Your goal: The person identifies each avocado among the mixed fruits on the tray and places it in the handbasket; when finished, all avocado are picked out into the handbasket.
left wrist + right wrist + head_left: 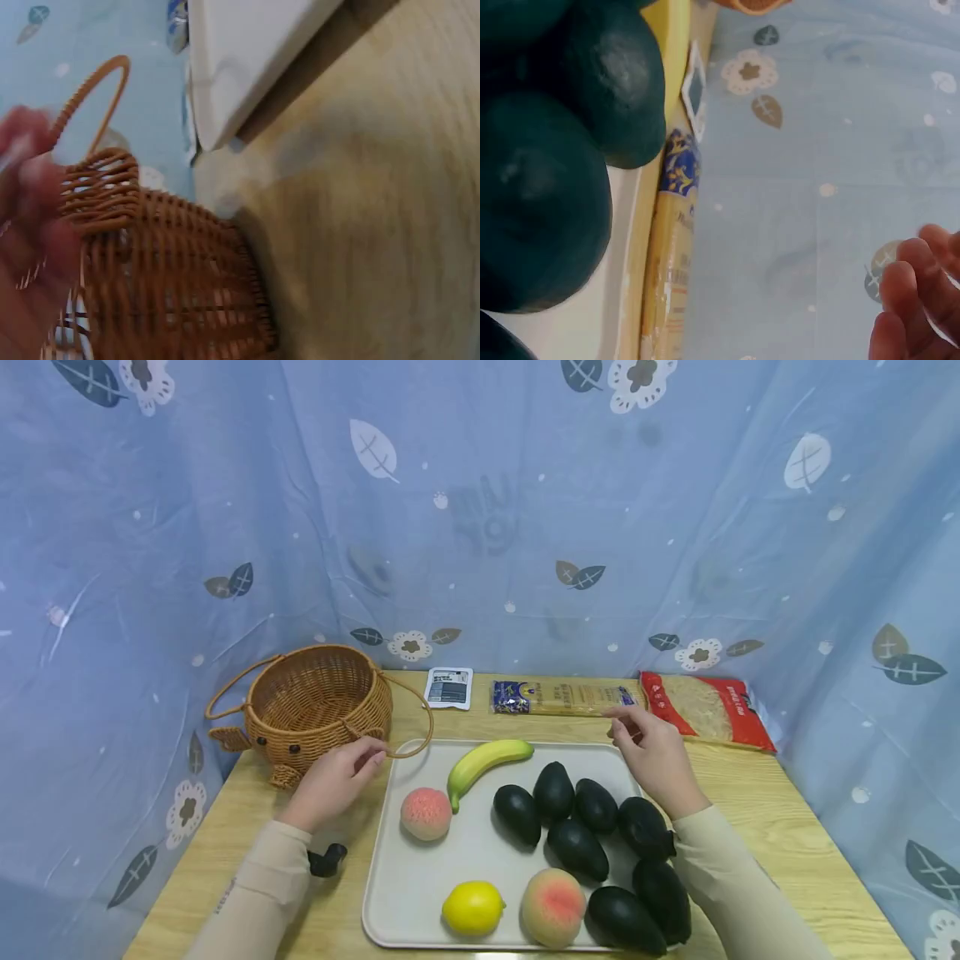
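At the left, my left hand (333, 785) is beside a brown wicker basket (322, 693) with an animal face. Its loosely bent fingertips overlap the basket's thin hoop handle (429, 710); in the left wrist view the fingers blur in front of it, and contact is unclear. My right hand (660, 760) hovers over the back right corner of a white tray (397, 893), fingers loosely curled around nothing. On the tray lie a banana (483, 764), a pink peach (426, 814), a lemon (473, 908), a larger peach (553, 907) and several dark green avocado-like fruits (576, 850).
Behind the tray lie a small white packet (448, 687), a bag of noodles (562, 697) and a red bag of pale food (705, 710). A black object (327, 860) sits beside the left sleeve. Blue patterned curtain (480, 527) encloses the wooden table (810, 860).
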Action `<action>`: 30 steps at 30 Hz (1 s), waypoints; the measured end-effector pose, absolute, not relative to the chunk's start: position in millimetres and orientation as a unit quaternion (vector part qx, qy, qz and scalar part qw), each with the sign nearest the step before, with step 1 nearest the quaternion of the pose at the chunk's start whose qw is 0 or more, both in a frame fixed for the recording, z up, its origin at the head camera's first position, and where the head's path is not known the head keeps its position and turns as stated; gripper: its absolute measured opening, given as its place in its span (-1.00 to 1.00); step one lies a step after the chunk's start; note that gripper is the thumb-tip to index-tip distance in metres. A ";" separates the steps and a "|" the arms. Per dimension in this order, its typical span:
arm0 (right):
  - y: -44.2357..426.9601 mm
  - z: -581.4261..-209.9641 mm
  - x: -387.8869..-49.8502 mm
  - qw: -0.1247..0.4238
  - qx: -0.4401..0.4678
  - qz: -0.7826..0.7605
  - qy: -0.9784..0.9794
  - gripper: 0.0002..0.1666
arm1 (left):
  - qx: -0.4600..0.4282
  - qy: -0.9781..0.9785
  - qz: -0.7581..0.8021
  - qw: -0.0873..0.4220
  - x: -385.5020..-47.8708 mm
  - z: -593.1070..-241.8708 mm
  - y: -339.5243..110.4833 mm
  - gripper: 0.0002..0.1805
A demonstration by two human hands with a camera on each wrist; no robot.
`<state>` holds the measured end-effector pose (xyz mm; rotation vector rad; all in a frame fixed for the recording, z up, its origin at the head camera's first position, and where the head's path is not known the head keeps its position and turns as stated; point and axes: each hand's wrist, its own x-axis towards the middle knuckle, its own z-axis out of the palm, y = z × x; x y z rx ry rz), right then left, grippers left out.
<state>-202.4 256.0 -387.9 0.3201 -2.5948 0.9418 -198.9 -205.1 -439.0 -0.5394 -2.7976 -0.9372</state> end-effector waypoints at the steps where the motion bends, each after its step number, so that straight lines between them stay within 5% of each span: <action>1: 257.7 -387.8 -200.8 0.172 0.111 0.338 -0.918 -0.77 | -0.169 -0.933 -0.315 0.047 -200.6 -441.5 -205.4 -0.73; 4: 264.6 -389.6 -192.5 0.128 0.104 0.354 -0.921 -0.78 | -0.150 -0.938 -0.312 -0.005 -205.3 -450.1 -205.5 -0.58; 9: 280.9 -404.2 -168.9 0.051 0.091 0.355 -0.929 -0.73 | -0.150 -0.938 -0.312 -0.014 -208.8 -463.1 -204.0 -0.45; 19: 298.1 -445.5 -125.6 0.038 0.035 0.314 -0.948 -0.59 | -0.150 -0.904 -0.398 -0.039 -206.2 -480.5 -208.1 -0.85; 30: 299.0 -468.1 -119.6 -0.011 0.030 0.315 -0.948 -0.20 | -0.115 -0.936 -0.324 -0.077 -204.6 -492.1 -196.7 -0.31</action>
